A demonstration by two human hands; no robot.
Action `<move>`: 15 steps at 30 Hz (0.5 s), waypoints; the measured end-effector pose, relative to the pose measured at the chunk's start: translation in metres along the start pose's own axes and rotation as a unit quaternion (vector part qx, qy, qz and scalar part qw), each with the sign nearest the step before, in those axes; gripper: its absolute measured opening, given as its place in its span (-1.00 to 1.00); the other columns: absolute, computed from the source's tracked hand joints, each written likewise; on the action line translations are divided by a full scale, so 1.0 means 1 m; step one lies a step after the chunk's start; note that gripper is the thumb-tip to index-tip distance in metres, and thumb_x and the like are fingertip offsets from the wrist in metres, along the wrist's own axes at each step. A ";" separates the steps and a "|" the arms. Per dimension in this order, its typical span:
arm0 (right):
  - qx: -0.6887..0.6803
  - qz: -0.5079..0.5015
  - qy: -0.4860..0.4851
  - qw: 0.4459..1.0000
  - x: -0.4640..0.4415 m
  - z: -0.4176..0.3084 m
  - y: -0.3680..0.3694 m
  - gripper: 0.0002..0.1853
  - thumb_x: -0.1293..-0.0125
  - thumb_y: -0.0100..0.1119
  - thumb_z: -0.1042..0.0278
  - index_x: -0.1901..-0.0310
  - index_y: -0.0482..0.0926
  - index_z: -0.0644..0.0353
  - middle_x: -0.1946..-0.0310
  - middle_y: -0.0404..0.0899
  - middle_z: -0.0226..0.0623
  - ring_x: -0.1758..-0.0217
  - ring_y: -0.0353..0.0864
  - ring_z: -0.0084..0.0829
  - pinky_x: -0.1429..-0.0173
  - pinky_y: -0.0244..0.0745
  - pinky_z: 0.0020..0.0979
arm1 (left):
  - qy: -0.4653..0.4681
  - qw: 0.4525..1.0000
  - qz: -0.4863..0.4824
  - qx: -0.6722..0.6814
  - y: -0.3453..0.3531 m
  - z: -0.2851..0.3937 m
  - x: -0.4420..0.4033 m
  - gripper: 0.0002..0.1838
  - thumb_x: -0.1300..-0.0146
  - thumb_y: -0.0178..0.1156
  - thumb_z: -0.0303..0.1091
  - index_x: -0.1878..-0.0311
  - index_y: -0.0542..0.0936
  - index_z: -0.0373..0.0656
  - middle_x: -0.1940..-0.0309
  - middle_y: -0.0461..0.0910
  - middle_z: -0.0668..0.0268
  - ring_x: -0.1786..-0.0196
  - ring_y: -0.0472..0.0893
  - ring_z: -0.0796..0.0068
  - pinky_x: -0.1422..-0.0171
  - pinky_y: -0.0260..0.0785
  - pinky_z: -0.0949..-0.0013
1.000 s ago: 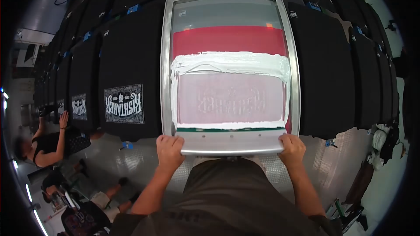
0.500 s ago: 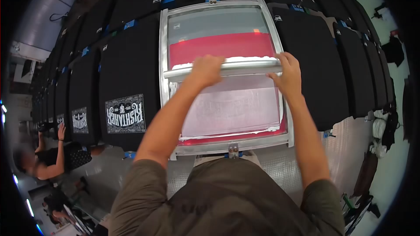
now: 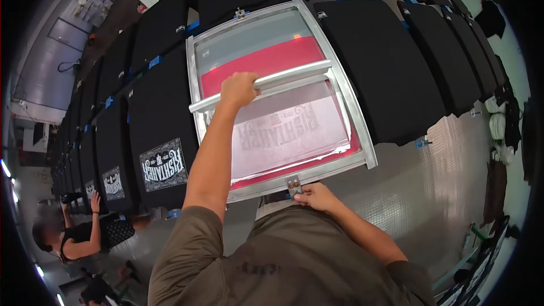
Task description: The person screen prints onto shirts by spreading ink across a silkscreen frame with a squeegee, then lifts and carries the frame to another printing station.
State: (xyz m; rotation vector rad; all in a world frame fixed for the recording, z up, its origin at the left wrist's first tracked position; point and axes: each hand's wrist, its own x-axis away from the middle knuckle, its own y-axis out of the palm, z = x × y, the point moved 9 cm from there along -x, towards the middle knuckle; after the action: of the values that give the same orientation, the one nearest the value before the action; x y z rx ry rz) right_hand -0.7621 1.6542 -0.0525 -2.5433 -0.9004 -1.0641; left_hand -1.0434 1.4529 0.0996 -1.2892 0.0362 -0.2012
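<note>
A metal-framed printing screen (image 3: 358,126) lies in front of me, its mesh pink in the upper part and pale over a lettered design. Across it rests a silver squeegee bar (image 3: 294,75). My left hand (image 3: 239,89) is closed round the bar, left of its middle. White ink shows along the edges of the pale area. At the frame's near edge is a metal bracket (image 3: 293,186); my right hand (image 3: 316,196) has its fingers pressed together at this bracket, beside my waist.
Black shirts on boards stand in rows left (image 3: 156,96) and right (image 3: 377,68). The nearest left shirt bears a white print (image 3: 162,164). A person (image 3: 85,238) is at the lower left. White bundles (image 3: 497,119) hang at the far right.
The squeegee has gone from the near edge to farther up the screen. My right hand has left it and come down to the near bracket. The view has tilted.
</note>
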 end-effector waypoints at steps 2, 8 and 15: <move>-0.072 0.023 -0.006 0.997 0.003 0.002 0.001 -0.75 -0.28 0.33 0.32 0.15 0.71 0.35 0.39 0.73 -0.28 0.40 0.67 -0.57 0.23 0.56 -0.49 | 0.001 0.999 0.027 -0.035 0.006 0.007 0.023 -0.66 0.00 0.39 -0.28 0.08 0.71 0.06 0.22 0.70 0.19 0.09 0.65 0.07 -0.01 0.49 0.04; -0.095 0.037 -0.031 0.994 0.004 -0.005 0.001 -0.79 -0.27 0.33 0.39 0.15 0.71 0.36 0.41 0.73 -0.28 0.41 0.65 -0.62 0.30 0.57 -0.56 | 0.029 0.998 0.049 -0.018 0.048 0.067 0.162 -0.73 -0.10 0.12 -0.46 0.12 0.63 0.00 0.31 0.60 0.17 0.21 0.63 0.08 0.23 0.48 0.03; -0.041 0.040 -0.018 0.998 0.000 0.000 0.002 -0.78 -0.25 0.33 0.36 0.19 0.69 0.36 0.43 0.73 -0.28 0.48 0.64 -0.59 0.39 0.53 -0.49 | 0.017 0.998 0.058 0.032 0.039 0.093 0.216 -0.74 -0.02 0.18 -0.49 0.17 0.62 -0.03 0.31 0.59 0.23 0.23 0.62 0.10 0.22 0.47 0.07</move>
State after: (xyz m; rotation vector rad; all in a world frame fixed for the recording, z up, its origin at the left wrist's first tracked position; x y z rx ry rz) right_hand -0.7610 1.6532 -0.0522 -2.6492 -0.7706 -1.0568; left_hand -0.8138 1.5149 0.1070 -1.2168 0.1329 -0.1237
